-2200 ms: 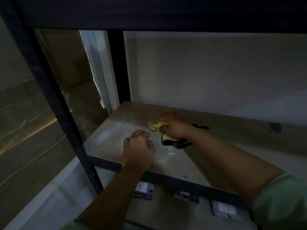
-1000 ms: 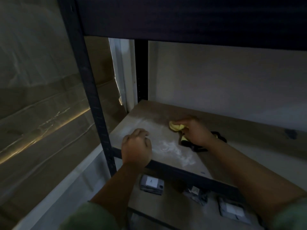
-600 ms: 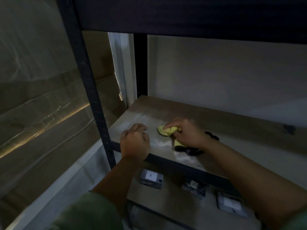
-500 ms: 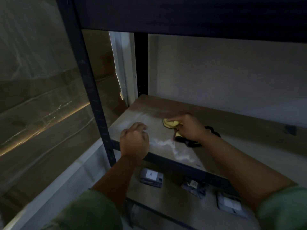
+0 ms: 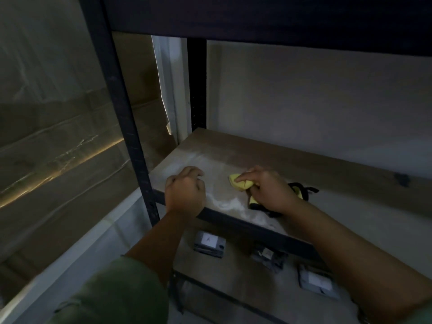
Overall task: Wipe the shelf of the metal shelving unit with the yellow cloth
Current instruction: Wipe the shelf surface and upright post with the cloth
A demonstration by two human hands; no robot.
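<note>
Wiping step underway: cloth (image 5: 240, 185) is clamped in right hand (image 5: 272, 191) on shelf (image 5: 210, 160); left hand (image 5: 185, 191) fisted, empty, at 9 o'clock; dusty streak at 6 o'clock is judged next.

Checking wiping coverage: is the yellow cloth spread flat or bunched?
Bunched: the yellow cloth is a crumpled wad gripped under the right hand.

Pale wooden shelf board (image 5: 268, 157) sits between the dark metal front-left upright (image 5: 117, 108) and back-left upright (image 5: 196, 85), wall behind it. Left hand (image 5: 185, 191) rests fisted on the board's front-left corner, at the front edge. Right hand (image 5: 268, 190) is just right of it, pressing the crumpled yellow cloth (image 5: 239, 184) onto the board; cloth pokes out left of the fingers (image 5: 245, 178). Lower shelf (image 5: 233, 270) below carries three small grey labelled boxes (image 5: 209, 244) in a row, left to right.
</note>
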